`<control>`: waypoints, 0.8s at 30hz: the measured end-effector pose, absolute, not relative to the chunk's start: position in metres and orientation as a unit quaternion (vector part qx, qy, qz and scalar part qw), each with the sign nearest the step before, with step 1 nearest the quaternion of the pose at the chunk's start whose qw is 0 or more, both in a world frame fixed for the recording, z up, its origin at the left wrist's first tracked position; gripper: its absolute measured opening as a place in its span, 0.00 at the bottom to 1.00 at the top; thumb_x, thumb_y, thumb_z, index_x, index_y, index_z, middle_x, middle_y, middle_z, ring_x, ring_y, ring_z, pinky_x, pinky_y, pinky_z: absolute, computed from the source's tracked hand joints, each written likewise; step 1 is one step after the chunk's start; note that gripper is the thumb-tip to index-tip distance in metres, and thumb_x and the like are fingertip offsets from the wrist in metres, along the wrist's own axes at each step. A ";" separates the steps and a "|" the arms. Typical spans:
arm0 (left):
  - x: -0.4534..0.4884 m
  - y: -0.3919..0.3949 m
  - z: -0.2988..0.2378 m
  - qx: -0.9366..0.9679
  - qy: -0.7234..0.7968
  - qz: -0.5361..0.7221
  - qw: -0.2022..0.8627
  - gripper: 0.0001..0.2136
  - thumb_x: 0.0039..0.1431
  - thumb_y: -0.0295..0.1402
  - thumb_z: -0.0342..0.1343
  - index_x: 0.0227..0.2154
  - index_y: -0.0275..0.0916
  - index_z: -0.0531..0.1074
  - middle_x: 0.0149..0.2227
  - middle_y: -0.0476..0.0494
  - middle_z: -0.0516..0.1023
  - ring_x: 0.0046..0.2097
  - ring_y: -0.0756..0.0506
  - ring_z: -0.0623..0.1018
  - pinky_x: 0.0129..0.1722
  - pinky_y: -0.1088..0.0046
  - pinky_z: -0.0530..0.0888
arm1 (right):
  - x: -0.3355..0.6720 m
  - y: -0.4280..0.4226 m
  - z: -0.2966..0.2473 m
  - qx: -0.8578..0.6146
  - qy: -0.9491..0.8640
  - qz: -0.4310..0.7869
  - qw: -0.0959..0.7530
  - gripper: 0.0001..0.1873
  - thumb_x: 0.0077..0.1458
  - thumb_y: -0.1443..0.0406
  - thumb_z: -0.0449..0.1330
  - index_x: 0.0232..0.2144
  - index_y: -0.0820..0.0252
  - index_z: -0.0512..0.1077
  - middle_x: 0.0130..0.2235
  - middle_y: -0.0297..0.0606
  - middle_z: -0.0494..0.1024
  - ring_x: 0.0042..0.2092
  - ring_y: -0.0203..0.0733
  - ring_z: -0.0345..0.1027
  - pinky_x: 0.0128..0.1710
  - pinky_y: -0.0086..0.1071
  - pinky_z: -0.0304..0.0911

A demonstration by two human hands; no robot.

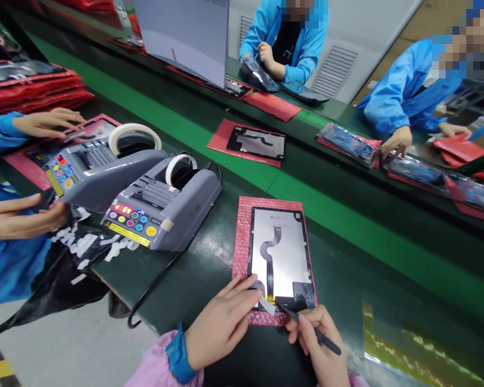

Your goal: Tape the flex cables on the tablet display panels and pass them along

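Observation:
A display panel (286,258) with a silver back and black frame lies before me on a pink bubble-wrap sheet (242,236). A dark wavy flex cable (270,266) runs down it to a yellow strip at the lower edge. My left hand (226,317) lies with fingers stretched out over the panel's lower left corner, touching a curved grey-white strip (267,305); whether it grips the strip is unclear. My right hand (320,338) is closed round black tweezers (326,342), whose tip points at the panel's lower edge beside the yellow strip.
Two grey tape dispensers (165,209) stand to the left, with a black cable (157,285) beside them. Yellow film (411,349) lies at right. Another panel (258,142) rests on the green belt (302,201). Co-workers' hands (397,142) are across the line and at left.

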State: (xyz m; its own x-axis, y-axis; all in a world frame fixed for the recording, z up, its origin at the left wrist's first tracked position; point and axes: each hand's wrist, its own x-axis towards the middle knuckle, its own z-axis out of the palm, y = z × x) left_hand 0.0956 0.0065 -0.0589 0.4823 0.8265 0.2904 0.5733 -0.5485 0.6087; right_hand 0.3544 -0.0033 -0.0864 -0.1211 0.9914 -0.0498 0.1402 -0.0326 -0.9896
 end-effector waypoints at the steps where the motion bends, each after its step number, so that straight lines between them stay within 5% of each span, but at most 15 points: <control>1: 0.096 0.008 -0.058 0.836 0.418 0.278 0.222 0.23 0.66 0.19 0.47 0.63 0.38 0.60 0.58 0.40 0.77 0.67 0.42 0.67 0.67 0.56 0.65 | 0.355 -0.003 -0.087 -0.510 -0.559 0.501 0.420 0.13 0.67 0.60 0.58 0.29 0.55 0.70 0.25 0.35 0.81 0.19 0.32 0.64 0.21 0.26 0.61; 19: 0.099 0.013 -0.059 0.855 0.401 0.236 0.228 0.18 0.72 0.25 0.46 0.62 0.37 0.62 0.58 0.39 0.78 0.67 0.42 0.68 0.67 0.54 0.64 | 0.342 0.001 -0.056 -0.544 -0.570 0.452 0.418 0.13 0.67 0.59 0.59 0.28 0.53 0.67 0.23 0.29 0.80 0.20 0.31 0.69 0.22 0.23 0.62; 24: 0.099 0.012 -0.060 0.852 0.385 0.281 0.215 0.24 0.71 0.23 0.46 0.67 0.41 0.53 0.57 0.41 0.78 0.69 0.43 0.64 0.69 0.53 0.60 | 0.342 0.001 -0.056 -0.546 -0.556 0.466 0.418 0.13 0.66 0.59 0.59 0.28 0.53 0.67 0.24 0.30 0.80 0.20 0.33 0.69 0.21 0.24 0.63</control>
State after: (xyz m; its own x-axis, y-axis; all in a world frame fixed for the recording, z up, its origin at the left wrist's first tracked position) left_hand 0.0986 0.0122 -0.0602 0.5447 0.7778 0.3136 0.5362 -0.6105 0.5829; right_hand 0.3418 0.0008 -0.0564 -0.0542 0.9976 -0.0441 0.2173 -0.0313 -0.9756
